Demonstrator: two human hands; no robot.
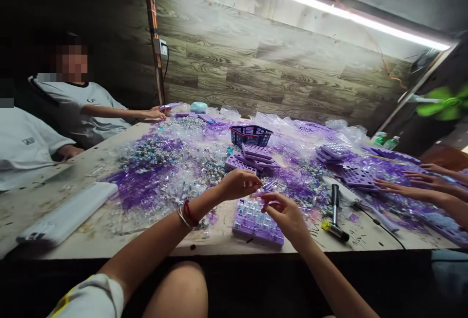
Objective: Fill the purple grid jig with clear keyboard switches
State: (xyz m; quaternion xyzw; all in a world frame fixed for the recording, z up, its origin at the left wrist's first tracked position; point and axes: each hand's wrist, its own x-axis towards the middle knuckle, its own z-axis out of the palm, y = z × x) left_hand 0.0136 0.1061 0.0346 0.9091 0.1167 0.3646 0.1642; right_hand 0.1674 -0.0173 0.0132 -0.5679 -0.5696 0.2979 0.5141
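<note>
My left hand (239,184), with a red band and a pale bangle at the wrist, is closed in a pinch above the table. Whatever sits at its fingertips is too small to make out. Close to it, my right hand (285,213) has thumb and fingers brought together, and what they hold is also unclear. Below both hands lies a purple tray (256,236) set with rows of small clear pieces. The right hand covers part of its right side. Small white and blue parts (219,167) lie loose behind the tray, mixed with clear and purple bits.
A dark blue basket (250,136) stands behind stacked purple trays (256,156). Right of my hands lies a black-handled hammer (335,210); a long white case (69,215) is at left. Co-workers sit at left, and other people's hands (409,188) reach in from the right.
</note>
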